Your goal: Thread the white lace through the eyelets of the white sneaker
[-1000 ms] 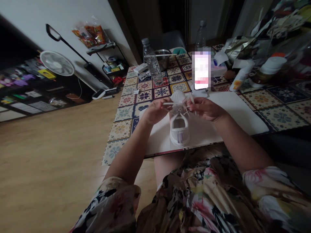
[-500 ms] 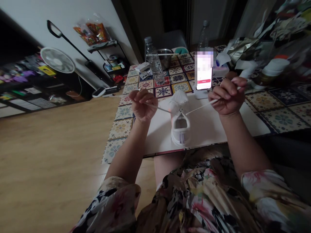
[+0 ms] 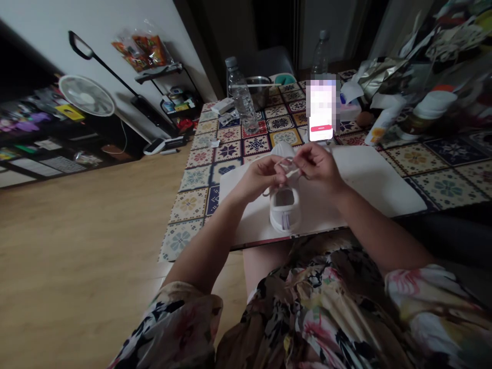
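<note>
A white sneaker (image 3: 284, 220) stands on a white board (image 3: 361, 179), its heel towards me and its toe pointing away. Over the shoe's tongue my two hands meet. My left hand (image 3: 262, 178) is closed, thumb and fingers pinching a white shoelace (image 3: 289, 174). From the other side my right hand (image 3: 318, 165) also pinches the lace between thumb and fingertips. Part of the lace hangs in a small curve beside the left fingers. The lacing area and much of the toe are hidden behind my hands.
Behind the board a lit phone (image 3: 321, 110) stands upright. A plastic bottle (image 3: 243, 100) and a metal bowl (image 3: 260, 92) are at the back left. On the right lie a white tube (image 3: 386, 123) and a white-capped jar (image 3: 428, 113). Patterned cloth (image 3: 188, 205) covers the table.
Both hands have come inward from far apart, where they held the lace ends stretched out sideways. Now they are together above the sneaker. The shoe has stayed in place.
</note>
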A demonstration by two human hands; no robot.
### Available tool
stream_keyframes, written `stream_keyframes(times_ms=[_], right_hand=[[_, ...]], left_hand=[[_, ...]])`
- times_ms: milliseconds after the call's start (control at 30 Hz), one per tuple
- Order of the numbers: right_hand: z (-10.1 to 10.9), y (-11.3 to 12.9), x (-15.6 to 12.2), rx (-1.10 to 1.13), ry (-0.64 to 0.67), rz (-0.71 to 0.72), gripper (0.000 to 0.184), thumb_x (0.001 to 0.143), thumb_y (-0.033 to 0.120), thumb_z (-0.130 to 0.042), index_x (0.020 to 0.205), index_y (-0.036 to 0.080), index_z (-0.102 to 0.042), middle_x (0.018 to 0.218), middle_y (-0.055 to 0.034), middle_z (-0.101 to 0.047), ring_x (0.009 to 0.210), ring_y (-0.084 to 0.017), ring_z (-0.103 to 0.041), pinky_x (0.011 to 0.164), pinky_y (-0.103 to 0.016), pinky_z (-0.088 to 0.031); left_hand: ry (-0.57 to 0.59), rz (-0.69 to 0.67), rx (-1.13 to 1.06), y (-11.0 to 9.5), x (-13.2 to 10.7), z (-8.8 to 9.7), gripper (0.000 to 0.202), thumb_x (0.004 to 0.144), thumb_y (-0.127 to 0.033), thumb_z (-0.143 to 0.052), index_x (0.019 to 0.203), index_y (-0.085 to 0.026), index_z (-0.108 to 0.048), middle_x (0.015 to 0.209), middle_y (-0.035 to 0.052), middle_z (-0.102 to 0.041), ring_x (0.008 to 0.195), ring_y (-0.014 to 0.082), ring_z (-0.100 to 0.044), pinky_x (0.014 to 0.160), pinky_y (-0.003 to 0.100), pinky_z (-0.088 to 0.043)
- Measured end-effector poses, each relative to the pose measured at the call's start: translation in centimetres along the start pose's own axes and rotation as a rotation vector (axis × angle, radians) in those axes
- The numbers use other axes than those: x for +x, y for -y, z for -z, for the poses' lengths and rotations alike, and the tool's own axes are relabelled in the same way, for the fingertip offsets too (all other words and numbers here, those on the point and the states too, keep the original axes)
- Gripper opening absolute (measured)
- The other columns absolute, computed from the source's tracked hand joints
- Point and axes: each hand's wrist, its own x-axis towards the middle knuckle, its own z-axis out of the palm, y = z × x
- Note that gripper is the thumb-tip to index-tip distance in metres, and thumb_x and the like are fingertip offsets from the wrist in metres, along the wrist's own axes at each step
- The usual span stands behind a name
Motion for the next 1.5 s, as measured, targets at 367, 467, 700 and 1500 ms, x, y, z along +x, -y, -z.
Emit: stream_keyframes(times_ms=[367, 467, 700, 1500], right_hand=[[-0.4, -0.2, -0.6, -0.200, 0.113, 0.229, 0.005, 0.085, 0.026, -0.069, 0.088, 0.022, -0.071, 0.087, -0.0028, -0.071, 0.081, -0.016, -0.064, 0.077, -0.033, -0.050], [-0.6, -0.4, -0.5, -0.183, 0.075, 0.258, 0.010, 0.087, 0.030, -0.069, 0.081, 0.022, -0.071, 0.083, -0.0024, -0.071, 0.081, -0.016, -0.066, 0.079, -0.034, -0.051], [-0.6, -0.4, -0.6, -0.133, -0.063, 0.145, 0.025, 0.088, 0.045, -0.067, 0.080, 0.022, -0.068, 0.075, 0.0006, -0.069, 0.072, -0.013, -0.064, 0.073, -0.031, -0.052], [-0.3, -0.1, -0.7, -0.423, 0.066, 0.357, 0.011, 0.083, 0.030, -0.066, 0.075, 0.023, -0.064, 0.090, -0.0036, -0.056, 0.090, -0.021, -0.057, 0.084, -0.042, -0.051]], left_hand=[[-0.208, -0.020, 0.036, 0.7, 0.5, -0.5, 0.053, 0.069, -0.034, -0.084, 0.114, -0.018, -0.062, 0.068, -0.0032, -0.064, 0.055, 0.0096, -0.060, 0.050, 0.022, -0.048], [-0.272, -0.024, 0.040, 0.7, 0.5, -0.9, 0.038, 0.065, -0.037, -0.087, 0.090, -0.017, -0.068, 0.063, -0.0026, -0.063, 0.054, 0.0087, -0.057, 0.052, 0.022, -0.047], [-0.334, -0.047, 0.078, 0.1, 0.2, -1.7, 0.029, 0.065, -0.033, -0.085, 0.068, -0.016, -0.062, 0.062, -0.0031, -0.063, 0.044, 0.0025, -0.045, 0.041, 0.018, -0.032], [-0.370, -0.102, 0.207, 0.1, 0.4, -0.7, 0.009, 0.077, -0.023, -0.074, 0.075, -0.016, -0.069, 0.073, 0.0004, -0.069, 0.068, 0.0098, -0.060, 0.070, 0.024, -0.048]])
